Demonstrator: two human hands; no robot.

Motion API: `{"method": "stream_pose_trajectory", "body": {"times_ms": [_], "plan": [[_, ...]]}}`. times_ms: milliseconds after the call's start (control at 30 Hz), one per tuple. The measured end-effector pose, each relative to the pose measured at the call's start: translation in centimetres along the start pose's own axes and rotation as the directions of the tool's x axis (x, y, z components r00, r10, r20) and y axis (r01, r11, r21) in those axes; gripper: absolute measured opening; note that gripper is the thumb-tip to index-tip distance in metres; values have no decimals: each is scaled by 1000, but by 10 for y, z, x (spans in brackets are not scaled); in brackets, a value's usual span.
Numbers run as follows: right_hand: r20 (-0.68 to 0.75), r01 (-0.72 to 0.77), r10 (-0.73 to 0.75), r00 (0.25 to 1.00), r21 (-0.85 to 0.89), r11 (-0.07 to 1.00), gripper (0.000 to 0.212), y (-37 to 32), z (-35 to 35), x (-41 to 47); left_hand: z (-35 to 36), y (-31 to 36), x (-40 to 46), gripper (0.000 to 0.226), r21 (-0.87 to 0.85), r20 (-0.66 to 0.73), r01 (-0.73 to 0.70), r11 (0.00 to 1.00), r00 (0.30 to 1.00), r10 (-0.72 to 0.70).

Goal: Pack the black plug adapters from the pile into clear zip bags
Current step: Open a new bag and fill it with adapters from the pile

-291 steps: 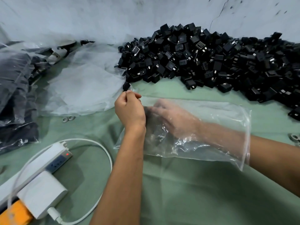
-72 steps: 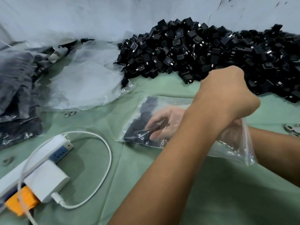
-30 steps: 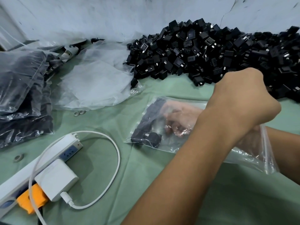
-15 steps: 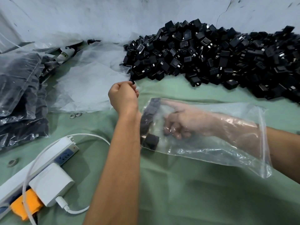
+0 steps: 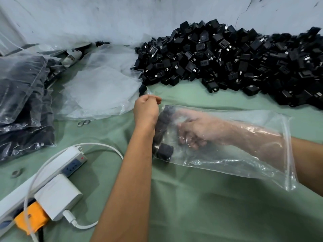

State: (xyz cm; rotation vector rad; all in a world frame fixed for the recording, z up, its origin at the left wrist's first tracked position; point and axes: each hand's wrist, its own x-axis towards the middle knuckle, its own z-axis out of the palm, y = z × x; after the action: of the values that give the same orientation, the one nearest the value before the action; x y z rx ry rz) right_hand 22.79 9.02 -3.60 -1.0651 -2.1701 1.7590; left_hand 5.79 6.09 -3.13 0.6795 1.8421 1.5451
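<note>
While the left hand [image 5: 146, 110] pinches the zip bag [image 5: 227, 151] corner, adapters [image 5: 165, 151] lie beside its grip.

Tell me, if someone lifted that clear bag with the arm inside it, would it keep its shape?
Probably not. The clear zip bag wrinkles and drapes over the right hand, so it looks thin and floppy. The few black adapters at its closed end would likely make that end sag. Its glossy film may be slippery.

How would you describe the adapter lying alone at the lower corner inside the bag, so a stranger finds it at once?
Start at the big black pile of adapters by the wall, then come down to the clear zip bag over the right hand. The lone adapter lies in its lower left corner, apart from the dark row above it.
</note>
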Motion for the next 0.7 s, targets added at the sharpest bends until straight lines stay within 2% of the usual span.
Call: {"method": "stream_pose_trajectory", "body": {"times_ms": [67, 133, 167, 233, 267, 333, 433, 500, 533, 600, 700], "plan": [[-22, 59, -59, 998, 30, 998, 27, -1, 1, 3, 1, 0, 0, 32, 31, 19, -12, 999, 1000, 12], [-18, 76, -75, 997, 12, 997, 22, 1, 0, 5, 1, -2, 0, 30, 138, 42, -115, 984, 993, 110], [-16, 77, -77, 997, -4, 997, 19, 2, 0, 5, 0, -2, 0, 28, 269, 73, -235, 934, 972, 224], [-6, 89, -89, 996, -30, 996, 13, 3, -1, 5, 1, -6, 0, 29, 496, 254, -503, 708, 864, 436], [15, 106, -106, 994, -39, 994, 15, 2, -2, 5, 4, -8, -1, 32, 537, 368, -583, 609, 812, 453], [68, 137, -135, 989, -31, 990, 26, 3, -7, 1, 11, -12, -5, 43, 590, 515, -613, 526, 787, 339], [157, 9, -12, 988, 22, 1000, 22, 9, -26, -12, 16, -22, -8, 56, 677, 568, -605, 419, 792, 224], [159, -18, 34, 987, -102, 995, 15, 18, -51, -32, 17, -25, -8, 62, 713, 570, -610, 347, 792, 220], [216, -38, 68, 974, -141, 989, 13, 22, -65, -45, 17, -27, -7, 64, 731, 566, -605, 316, 796, 215], [369, -67, 140, 919, -204, 977, 14, 26, -93, -76, 18, -28, -8, 67, 756, 558, -596, 270, 803, 210], [393, -193, 343, 853, -374, 907, 22, 33, -124, -118, 19, -28, -9, 70, 784, 550, -584, 213, 811, 198]]}}
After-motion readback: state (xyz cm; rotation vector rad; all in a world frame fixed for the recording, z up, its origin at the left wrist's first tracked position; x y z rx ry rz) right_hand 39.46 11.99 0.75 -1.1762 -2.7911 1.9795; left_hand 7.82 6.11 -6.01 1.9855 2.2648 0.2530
